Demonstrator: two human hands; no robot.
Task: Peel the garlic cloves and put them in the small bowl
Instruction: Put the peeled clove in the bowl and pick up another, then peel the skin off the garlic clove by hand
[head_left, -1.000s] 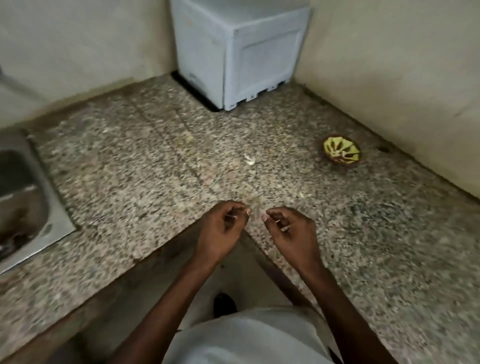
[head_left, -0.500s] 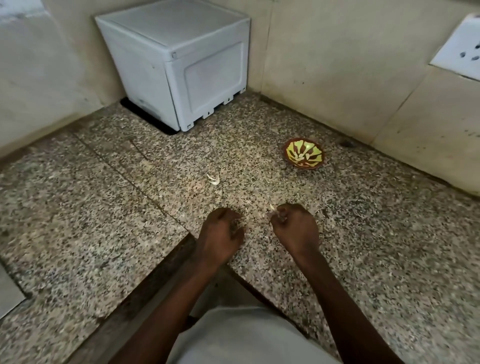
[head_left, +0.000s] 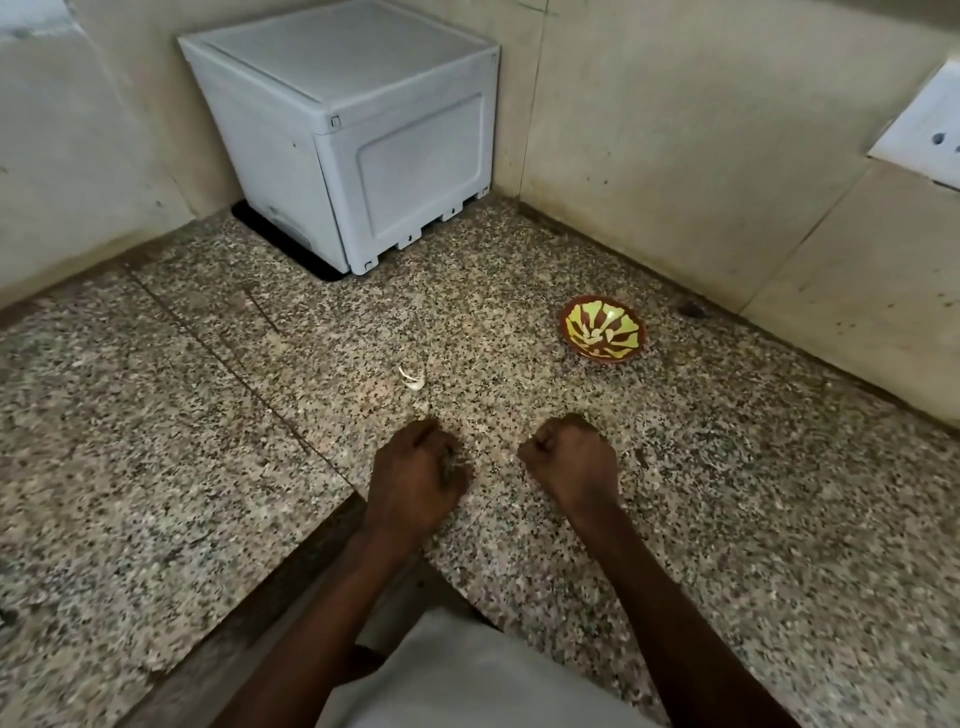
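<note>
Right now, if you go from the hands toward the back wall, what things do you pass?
Left hand and right hand nearest, then the garlic piece on the counter, then the small bowl, then the white box in the corner.

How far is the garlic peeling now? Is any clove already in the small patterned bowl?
Done: nothing visible; the small brown bowl with a yellow-green pattern shows no clove inside. In hand: the left hand and right hand are curled over the speckled granite counter; what they hold is hidden. Left: the pale garlic piece lying on the counter beyond the left hand, and filling the bowl.
</note>
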